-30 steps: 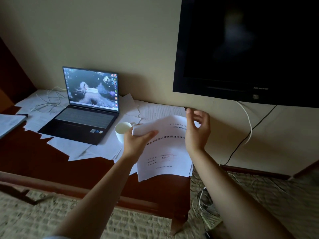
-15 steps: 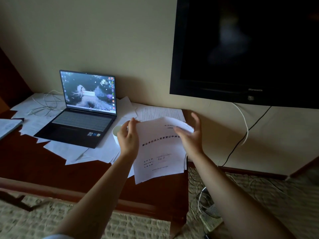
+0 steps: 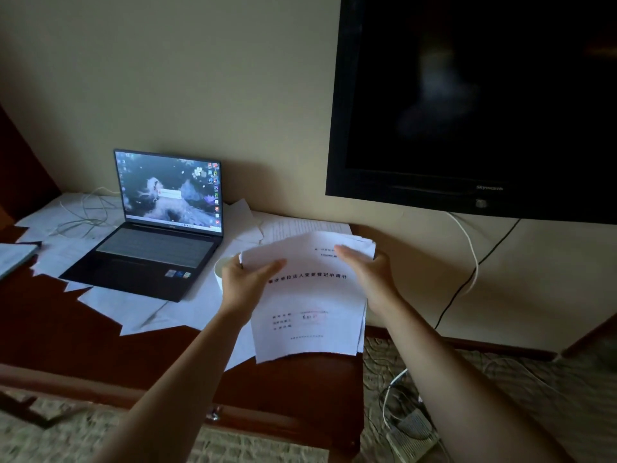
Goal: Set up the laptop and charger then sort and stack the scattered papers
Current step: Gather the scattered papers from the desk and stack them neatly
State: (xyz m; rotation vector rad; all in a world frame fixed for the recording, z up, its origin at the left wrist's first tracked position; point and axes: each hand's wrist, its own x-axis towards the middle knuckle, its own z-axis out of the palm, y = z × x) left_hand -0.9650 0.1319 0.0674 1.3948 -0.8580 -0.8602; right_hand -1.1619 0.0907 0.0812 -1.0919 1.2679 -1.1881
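Observation:
A sheaf of white papers (image 3: 310, 305) with printed text is held just above the right end of the dark wooden desk (image 3: 66, 335). My left hand (image 3: 245, 282) grips its upper left edge, thumb lying on the top sheet. My right hand (image 3: 365, 272) grips the upper right edge. The laptop (image 3: 157, 242) stands open with its screen lit at the desk's back left. Loose sheets (image 3: 133, 312) lie scattered under and around it. A pale charger cable (image 3: 80, 215) coils on the papers left of the laptop.
A white cup (image 3: 222, 269) stands between the laptop and my left hand, partly hidden. A black wall television (image 3: 467, 105) hangs at the upper right, with cables (image 3: 467, 262) dropping to a power strip (image 3: 414, 432) on the carpet. A notebook (image 3: 13, 255) lies at the far left.
My right hand has come down from the far edge onto the sheaf's upper right corner. My left hand has shifted its hold along the left edge, and the sheets now sit squarer together.

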